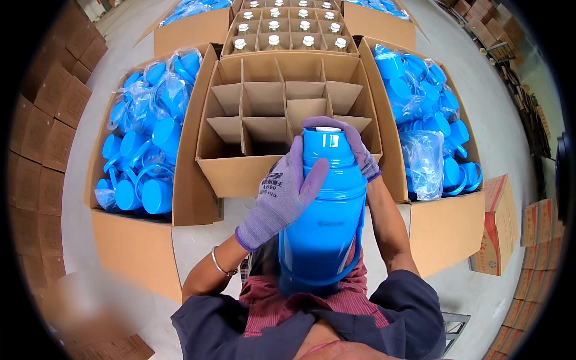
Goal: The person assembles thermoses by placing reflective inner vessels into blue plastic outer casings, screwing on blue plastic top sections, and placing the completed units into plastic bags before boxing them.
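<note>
A large blue thermos flask (327, 225) stands against my lap, its narrow neck and white stopper (328, 129) pointing toward the boxes. My left hand (273, 201), in a grey and purple work glove, presses on the left side of the neck, thumb lying across its front. Around the far and right side of the neck curls my right hand (355, 143), gloved alike; part of its fingers is hidden behind the flask. A blue carrying handle (359, 231) hangs down the flask's right side. Directly beyond is a cardboard box (240, 171) with divider compartments holding nothing visible.
Open boxes of blue plastic parts, some bagged, flank the divided box: blue parts (135, 144) left, blue parts (414, 90) right. Behind it, another divided box holds white-capped bottles (274, 42). Stacked cartons (45, 168) line the left; a printed carton (495, 225) sits right.
</note>
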Tool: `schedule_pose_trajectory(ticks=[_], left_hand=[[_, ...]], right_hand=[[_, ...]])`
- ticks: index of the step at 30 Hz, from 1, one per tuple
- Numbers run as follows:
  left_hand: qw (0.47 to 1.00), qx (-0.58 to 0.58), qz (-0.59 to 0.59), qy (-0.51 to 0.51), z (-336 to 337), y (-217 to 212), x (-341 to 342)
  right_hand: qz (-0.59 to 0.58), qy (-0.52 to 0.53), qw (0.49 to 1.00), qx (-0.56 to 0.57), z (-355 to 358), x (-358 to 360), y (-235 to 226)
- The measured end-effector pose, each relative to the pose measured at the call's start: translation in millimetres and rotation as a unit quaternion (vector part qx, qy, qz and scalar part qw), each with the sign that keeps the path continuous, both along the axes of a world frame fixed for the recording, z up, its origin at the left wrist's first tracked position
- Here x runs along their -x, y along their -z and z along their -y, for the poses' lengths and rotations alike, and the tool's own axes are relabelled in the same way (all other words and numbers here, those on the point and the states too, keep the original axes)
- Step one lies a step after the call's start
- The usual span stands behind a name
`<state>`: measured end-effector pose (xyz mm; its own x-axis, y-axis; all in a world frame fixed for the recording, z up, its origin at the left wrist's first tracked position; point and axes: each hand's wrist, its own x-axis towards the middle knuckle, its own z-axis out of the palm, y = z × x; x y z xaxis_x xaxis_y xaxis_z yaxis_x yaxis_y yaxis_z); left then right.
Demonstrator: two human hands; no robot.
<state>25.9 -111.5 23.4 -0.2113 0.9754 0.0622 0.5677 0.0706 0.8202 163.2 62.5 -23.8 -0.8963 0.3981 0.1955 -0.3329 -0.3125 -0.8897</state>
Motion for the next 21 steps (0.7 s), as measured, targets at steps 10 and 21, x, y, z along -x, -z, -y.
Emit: schedule_pose_trajectory(ticks=[10, 21], left_hand=[[0.971, 0.008, 0.225, 0.083, -25.1, 34.0, 32.0], [0.921, 0.007, -0.39, 0.008, -8.6, -26.5, -34.6]], right_hand=[[0.336, 0.237, 0.887, -0.209, 34.1, -3.2, -38.0], [-0.027, 0.092, 0.973, 0.21, 35.3, -5.4, 13.4]])
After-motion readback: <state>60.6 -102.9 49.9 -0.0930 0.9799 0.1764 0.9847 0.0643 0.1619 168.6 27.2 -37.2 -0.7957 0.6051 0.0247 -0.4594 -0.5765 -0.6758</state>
